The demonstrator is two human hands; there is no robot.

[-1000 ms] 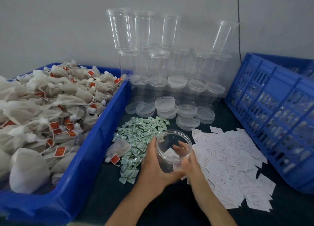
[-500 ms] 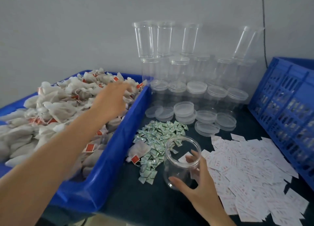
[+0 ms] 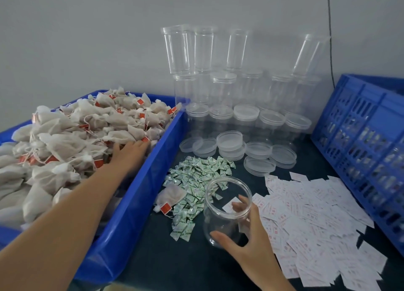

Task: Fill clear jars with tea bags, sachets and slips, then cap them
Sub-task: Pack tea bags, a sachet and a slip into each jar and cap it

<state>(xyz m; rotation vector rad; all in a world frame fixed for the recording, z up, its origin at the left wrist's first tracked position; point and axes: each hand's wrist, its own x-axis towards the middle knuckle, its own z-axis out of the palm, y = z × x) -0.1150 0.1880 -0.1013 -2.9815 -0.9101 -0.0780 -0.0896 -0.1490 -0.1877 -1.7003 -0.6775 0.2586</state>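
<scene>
Head view looks down on my two hands at a dark worktop (image 3: 175, 260). My left hand (image 3: 129, 154) reaches into the blue bin (image 3: 140, 203) on my left, palm down, fingers stretched flat on the heap of tea bags (image 3: 76, 133). It is somewhat blurred, and I see nothing gripped in it.

My right hand (image 3: 247, 240) holds the clear jar (image 3: 215, 205), with the thumb curled low on the near side and the fingers wrapped round the far side just below the rim. The jar stands upright and uncapped on the worktop, between the green-and-white sachets (image 3: 196, 177) on its left and the white slips (image 3: 317, 214) spread on its right. A white slip shows through the jar's wall near my fingers; I cannot tell whether it lies inside the jar or behind it.

One loose tea bag (image 3: 171, 197) with a red tag lies on the worktop just beside the bin, at the edge of the sachets. Behind the sachets sit clear lids (image 3: 229, 138), some stacked. Behind those, spare jars (image 3: 223, 89) stand in rows against the grey wall, the front ones capped, with more piled on top. A blue slotted crate (image 3: 360, 137) stands at the right, just beside the slips.
</scene>
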